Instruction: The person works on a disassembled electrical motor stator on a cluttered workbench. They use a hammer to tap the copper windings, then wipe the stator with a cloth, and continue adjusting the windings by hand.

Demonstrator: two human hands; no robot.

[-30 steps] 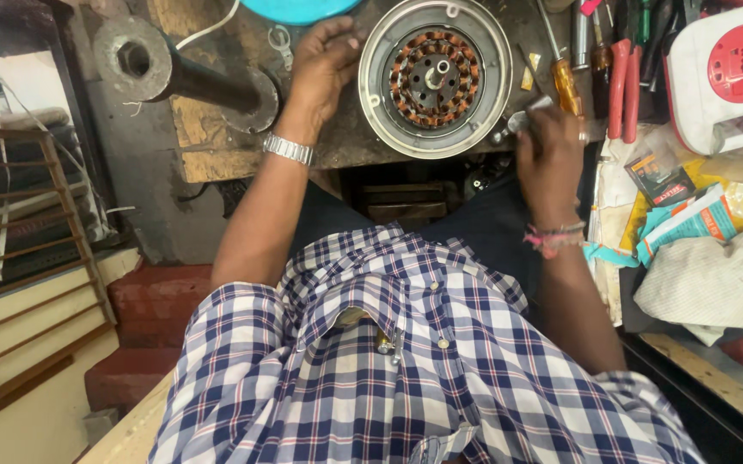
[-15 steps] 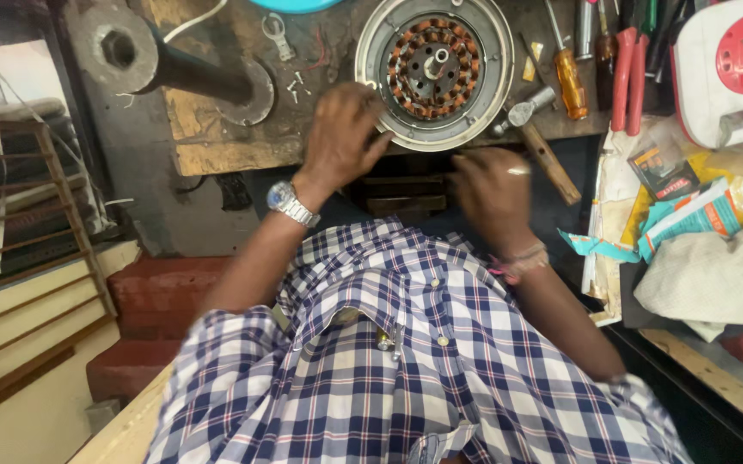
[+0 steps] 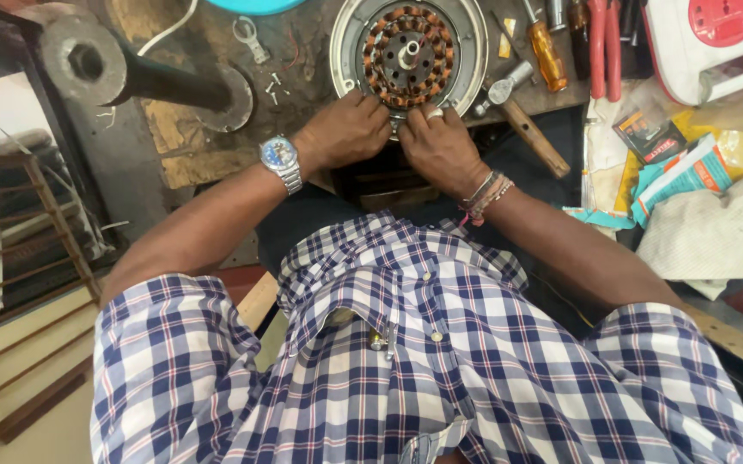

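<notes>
Hands apparently grip motor stator near rim.

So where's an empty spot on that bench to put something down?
Barest patch: worn wood between the big black nut and the left hand. Loose screws dot the spot beside the round motor. Right side is crowded: hammer, screwdriver, pliers.

one motor stator, one hammer, two hands

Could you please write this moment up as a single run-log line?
left hand: on near rim of round motor housing | right hand: same rim, beside left | hammer: right of housing | workbench: worn
</notes>
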